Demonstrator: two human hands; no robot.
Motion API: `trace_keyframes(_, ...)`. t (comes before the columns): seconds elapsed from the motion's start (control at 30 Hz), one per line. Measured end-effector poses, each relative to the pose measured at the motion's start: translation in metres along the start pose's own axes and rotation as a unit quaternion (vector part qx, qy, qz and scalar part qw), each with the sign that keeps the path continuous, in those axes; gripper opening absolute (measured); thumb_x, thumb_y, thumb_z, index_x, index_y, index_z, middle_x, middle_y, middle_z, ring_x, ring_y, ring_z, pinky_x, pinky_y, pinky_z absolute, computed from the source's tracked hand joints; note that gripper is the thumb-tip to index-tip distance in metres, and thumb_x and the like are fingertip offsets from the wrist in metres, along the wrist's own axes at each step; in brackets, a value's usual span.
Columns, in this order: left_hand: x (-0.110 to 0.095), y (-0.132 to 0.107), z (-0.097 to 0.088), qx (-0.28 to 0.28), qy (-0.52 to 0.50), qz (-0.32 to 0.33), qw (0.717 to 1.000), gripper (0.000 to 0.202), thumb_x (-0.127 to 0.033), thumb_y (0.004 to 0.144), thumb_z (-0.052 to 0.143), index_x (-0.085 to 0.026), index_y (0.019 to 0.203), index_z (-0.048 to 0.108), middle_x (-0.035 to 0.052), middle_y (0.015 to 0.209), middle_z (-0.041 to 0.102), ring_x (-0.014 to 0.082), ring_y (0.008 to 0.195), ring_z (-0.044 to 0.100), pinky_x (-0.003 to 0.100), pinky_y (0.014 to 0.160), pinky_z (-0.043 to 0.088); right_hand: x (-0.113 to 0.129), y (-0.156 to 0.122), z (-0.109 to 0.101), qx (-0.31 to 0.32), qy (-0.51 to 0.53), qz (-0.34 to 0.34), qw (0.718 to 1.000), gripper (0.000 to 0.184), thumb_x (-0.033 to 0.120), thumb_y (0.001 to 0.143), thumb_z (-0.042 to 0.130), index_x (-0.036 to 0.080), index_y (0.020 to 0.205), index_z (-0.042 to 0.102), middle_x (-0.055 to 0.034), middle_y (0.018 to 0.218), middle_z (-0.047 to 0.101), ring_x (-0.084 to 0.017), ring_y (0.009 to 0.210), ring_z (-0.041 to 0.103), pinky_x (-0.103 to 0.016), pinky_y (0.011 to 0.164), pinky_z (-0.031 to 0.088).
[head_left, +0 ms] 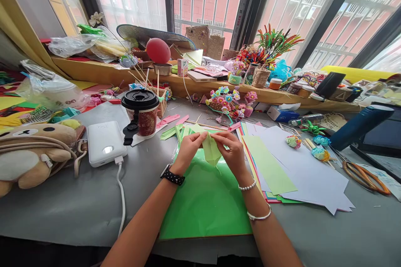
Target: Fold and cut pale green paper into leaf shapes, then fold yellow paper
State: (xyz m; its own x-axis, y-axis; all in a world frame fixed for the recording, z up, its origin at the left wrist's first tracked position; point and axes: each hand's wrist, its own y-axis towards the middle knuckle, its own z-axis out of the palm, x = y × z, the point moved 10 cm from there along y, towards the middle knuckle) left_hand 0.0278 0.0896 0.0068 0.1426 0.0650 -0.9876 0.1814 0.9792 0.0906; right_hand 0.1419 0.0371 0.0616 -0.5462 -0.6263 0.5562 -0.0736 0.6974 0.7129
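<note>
A folded piece of light green paper is pinched between both of my hands, above a shiny green sheet. My left hand grips its upper left edge with closed fingertips. On the upper right, my right hand pinches the same paper. Its lower end hangs free and comes to a point. Just behind my left hand lie light green folded strips, with pink folded strips beyond them. To the right, a light green paper strip rests on a stack of white paper.
A lidded coffee cup, a white power bank with a cable and a plush bear stand left. Scissors and a dark blue cylinder are at right. Crafted flowers sit before the cluttered window ledge.
</note>
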Motion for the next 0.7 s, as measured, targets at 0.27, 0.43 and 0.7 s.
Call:
trace_keyframes(0.27,-0.003,0.0,0.0,-0.001,0.024,0.02,1.0,0.029,-0.041,0.06,0.065,-0.013,0.055,0.056,-0.0028,0.053,0.051,0.0105,0.055,0.049,0.022,0.054,0.041,0.002,0.001,0.0,0.005,-0.008,-0.008,1.0,0.031,0.011,0.077,0.046,0.025,0.098,0.063,-0.0051,0.092,0.059,-0.016,0.086,0.056,-0.03,0.075,0.048)
trace_keyframes(0.43,-0.001,0.001,0.0,0.01,0.021,0.018,1.0,0.029,-0.038,0.06,0.066,-0.014,0.074,0.065,0.0025,0.071,0.063,0.0161,0.067,0.056,0.025,0.06,0.043,0.001,0.001,0.002,0.012,0.009,0.005,1.0,0.029,0.014,0.077,0.047,0.025,0.098,0.063,-0.0054,0.092,0.058,-0.016,0.085,0.056,-0.029,0.073,0.049)
trace_keyframes(0.7,0.001,0.0,0.008,0.055,0.066,0.003,0.996,0.033,-0.038,0.061,0.064,-0.014,0.084,0.067,0.0059,0.085,0.067,0.0202,0.079,0.058,0.028,0.069,0.044,-0.036,-0.002,-0.005,-0.019,0.122,0.171,0.977,0.022,0.033,0.076,0.052,0.017,0.084,0.065,-0.0066,0.085,0.063,-0.016,0.077,0.057,-0.024,0.057,0.048)
